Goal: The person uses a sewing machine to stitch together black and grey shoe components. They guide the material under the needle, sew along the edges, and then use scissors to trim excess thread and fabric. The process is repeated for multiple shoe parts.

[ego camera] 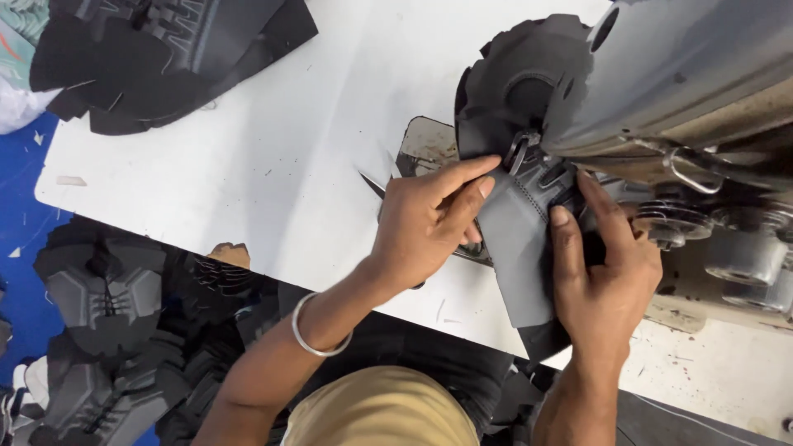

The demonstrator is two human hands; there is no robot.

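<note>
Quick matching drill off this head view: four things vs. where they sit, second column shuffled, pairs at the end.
Things
1. left hand
2. right hand
3. metal bangle
4. stack of black cut pieces

Places
A. far left corner of the white table
B. around the left wrist
C. fingers flat on the grey shoe upper piece, left of the stitch line
D. on the right edge of the same piece, beside the sewing machine

Pairs: 1-C, 2-D, 3-B, 4-A
</note>
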